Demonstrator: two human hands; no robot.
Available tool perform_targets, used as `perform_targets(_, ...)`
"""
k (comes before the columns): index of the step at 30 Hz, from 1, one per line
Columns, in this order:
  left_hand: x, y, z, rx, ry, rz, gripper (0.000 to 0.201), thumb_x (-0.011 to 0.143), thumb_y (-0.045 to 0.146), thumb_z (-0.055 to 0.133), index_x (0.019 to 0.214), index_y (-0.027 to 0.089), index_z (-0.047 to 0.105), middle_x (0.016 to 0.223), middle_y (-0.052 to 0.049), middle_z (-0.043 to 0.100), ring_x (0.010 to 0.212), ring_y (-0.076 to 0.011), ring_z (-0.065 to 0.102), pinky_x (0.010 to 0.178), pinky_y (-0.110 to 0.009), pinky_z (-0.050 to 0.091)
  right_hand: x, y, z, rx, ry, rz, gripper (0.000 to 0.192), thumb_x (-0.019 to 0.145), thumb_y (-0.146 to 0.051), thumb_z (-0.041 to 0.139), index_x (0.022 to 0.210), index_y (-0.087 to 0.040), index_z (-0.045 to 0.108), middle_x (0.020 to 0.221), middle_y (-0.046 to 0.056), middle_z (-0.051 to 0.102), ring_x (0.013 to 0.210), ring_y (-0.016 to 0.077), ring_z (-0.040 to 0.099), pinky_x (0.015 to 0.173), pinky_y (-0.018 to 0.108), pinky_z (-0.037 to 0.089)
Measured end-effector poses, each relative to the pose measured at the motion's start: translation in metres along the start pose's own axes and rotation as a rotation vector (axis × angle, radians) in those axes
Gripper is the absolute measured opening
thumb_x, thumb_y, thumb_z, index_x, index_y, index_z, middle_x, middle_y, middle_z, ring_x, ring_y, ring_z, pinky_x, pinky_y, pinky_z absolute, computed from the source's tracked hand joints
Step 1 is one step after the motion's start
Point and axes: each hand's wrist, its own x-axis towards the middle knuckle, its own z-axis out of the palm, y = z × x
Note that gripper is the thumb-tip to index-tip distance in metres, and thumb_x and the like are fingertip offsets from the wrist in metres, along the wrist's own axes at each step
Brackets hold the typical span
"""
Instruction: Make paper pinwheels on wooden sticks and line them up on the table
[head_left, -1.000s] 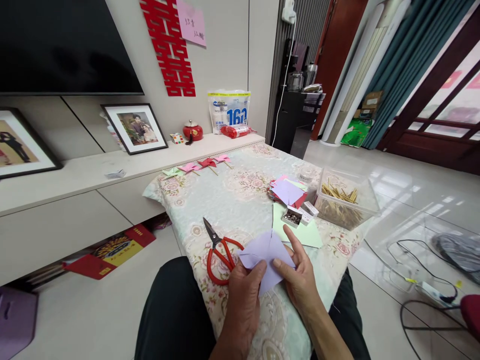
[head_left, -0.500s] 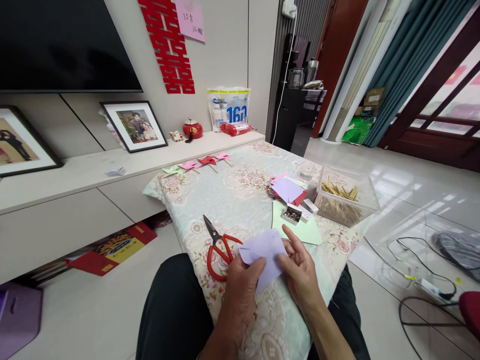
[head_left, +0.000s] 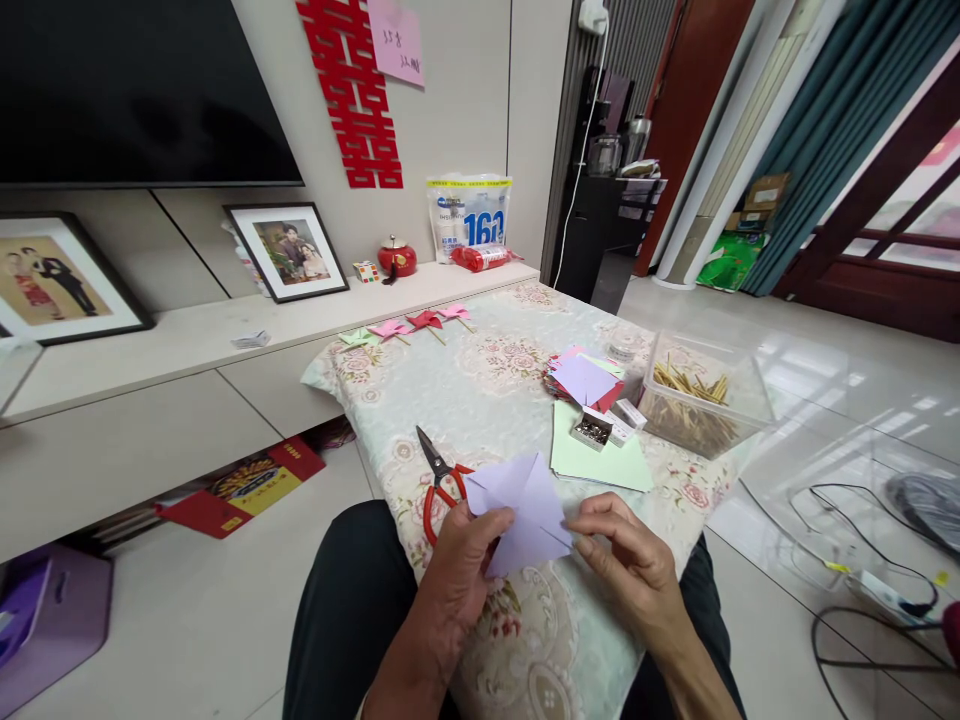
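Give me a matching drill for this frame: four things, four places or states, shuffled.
Things:
1. lilac paper
2. red scissors
3. green sheet
4. clear tub of sticks

Places or states:
A. flat on the cloth under a small box of pins
B. at the table's right edge
C. held between left hand and right hand
D. lying on the cloth just left of the held paper

Pairs: 1-C, 2-D, 3-A, 4-B

Creased lilac paper square (head_left: 525,508), held aloft
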Motion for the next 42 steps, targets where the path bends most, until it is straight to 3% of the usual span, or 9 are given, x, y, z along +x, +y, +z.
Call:
perform_targets(5,0.001,-0.001,0.001,0.016,-0.04,0.037,0.029,0.061,0.026,0.079,0.089,0.02,0.076,0.082,-0.005,0.077,0.078,-0.0271,0.069,0.078,-0.038,0.054,0.006,-0.01,-0.001,-0.175,-0.05,-0.086,0.024,0.094,-0.019,0.062,0.11,-0.03,0.075,0.092,0.005,0.064,0.087,0.0206,0.062,0.074,0.033,0.051)
perform_targets(15,-0.002,-0.006,-0.002,0.173,0.042,0.107,0.02,0.063,0.027,0.079,0.078,0.018,0.071,0.073,-0.002,0.07,0.064,-0.0188,0.06,0.063,-0.028,0.049,0.008,-0.018,0.009,-0.283,-0.085,-0.231,0.029,0.091,-0.011,0.061,0.109,-0.028,0.075,0.082,0.005,0.06,0.077,0.0209,0.058,0.065,0.033,0.048)
perform_targets(22,-0.003,-0.004,0.004,0.162,-0.055,0.049,0.016,0.063,0.025,0.078,0.073,0.016,0.07,0.069,-0.002,0.067,0.06,-0.015,0.055,0.058,-0.026,0.046,0.013,-0.023,0.005,-0.296,-0.177,-0.247,0.018,0.093,-0.019,0.061,0.1,-0.026,0.076,0.081,0.005,0.061,0.079,0.0221,0.058,0.071,0.037,0.045)
perform_targets(30,-0.005,-0.004,0.006,0.195,-0.051,0.066,0.016,0.064,0.025,0.079,0.072,0.016,0.07,0.068,-0.002,0.066,0.061,-0.0152,0.054,0.058,-0.026,0.046,0.014,-0.036,0.004,-0.241,-0.241,-0.08,0.015,0.095,-0.027,0.06,0.093,-0.027,0.075,0.084,0.005,0.064,0.085,0.0235,0.06,0.075,0.037,0.047)
perform_targets(34,-0.005,-0.008,0.004,0.126,-0.047,0.085,0.023,0.065,0.027,0.082,0.083,0.015,0.073,0.075,-0.004,0.073,0.066,-0.018,0.061,0.065,-0.028,0.05,0.01,-0.033,0.003,-0.211,-0.187,-0.009,0.017,0.093,-0.033,0.063,0.102,-0.03,0.077,0.107,0.009,0.066,0.103,0.0281,0.06,0.088,0.042,0.047)
perform_targets(36,-0.007,-0.008,0.003,0.075,-0.043,0.095,0.029,0.065,0.029,0.083,0.088,0.015,0.074,0.08,-0.006,0.076,0.072,-0.0207,0.066,0.071,-0.03,0.052,0.007,-0.025,0.003,-0.11,-0.024,0.129,0.027,0.092,-0.042,0.065,0.115,-0.031,0.074,0.119,0.01,0.066,0.111,0.0304,0.059,0.093,0.044,0.046)
perform_targets(38,-0.01,-0.007,0.003,0.054,-0.046,0.096,0.034,0.064,0.031,0.085,0.092,0.014,0.076,0.083,-0.008,0.077,0.078,-0.0231,0.069,0.076,-0.031,0.053,0.006,-0.016,0.005,0.063,0.131,0.324,0.043,0.09,-0.052,0.064,0.126,-0.029,0.068,0.119,0.011,0.068,0.105,0.0297,0.063,0.089,0.043,0.049)
perform_targets(42,-0.014,-0.004,0.006,0.087,-0.083,0.077,0.039,0.062,0.034,0.087,0.094,0.013,0.077,0.085,-0.009,0.079,0.082,-0.0253,0.071,0.08,-0.032,0.053,0.007,-0.01,0.011,0.443,0.125,0.574,0.065,0.084,-0.056,0.072,0.139,-0.024,0.056,0.108,0.01,0.072,0.09,0.0255,0.067,0.08,0.039,0.051)
